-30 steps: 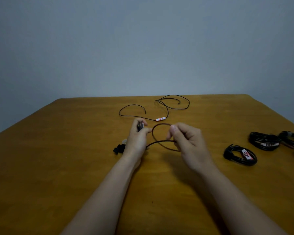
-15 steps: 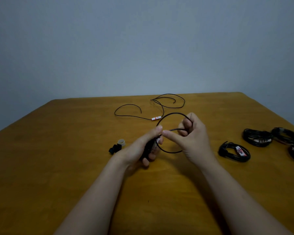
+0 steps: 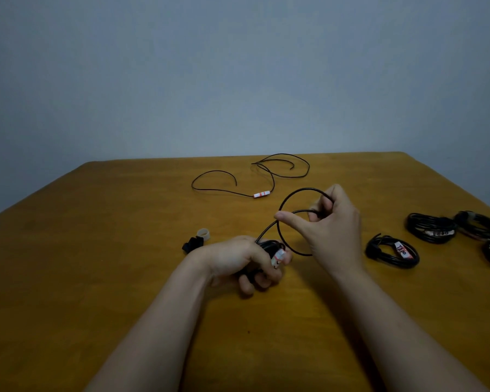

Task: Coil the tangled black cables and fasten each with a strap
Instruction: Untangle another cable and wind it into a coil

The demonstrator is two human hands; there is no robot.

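Observation:
A thin black cable (image 3: 286,198) forms a loop between my hands above the wooden table (image 3: 96,278). My left hand (image 3: 244,258) grips the bunched end of that cable, where a white label with red marks shows between the fingers. My right hand (image 3: 328,222) holds the loop, its fingers curled round the far side and the thumb pointing left across the near strand. A second loose black cable (image 3: 272,179) with a white and red tag lies uncoiled further back on the table.
Several coiled, strapped black cables (image 3: 392,251) (image 3: 430,227) (image 3: 481,224) lie at the right edge. A small black strap bundle (image 3: 192,244) and a pale tape ring (image 3: 203,234) sit left of my left hand.
My left hand dropped lower toward the table with the bunched cable. My right hand lifted and widened the loop, moving to the right.

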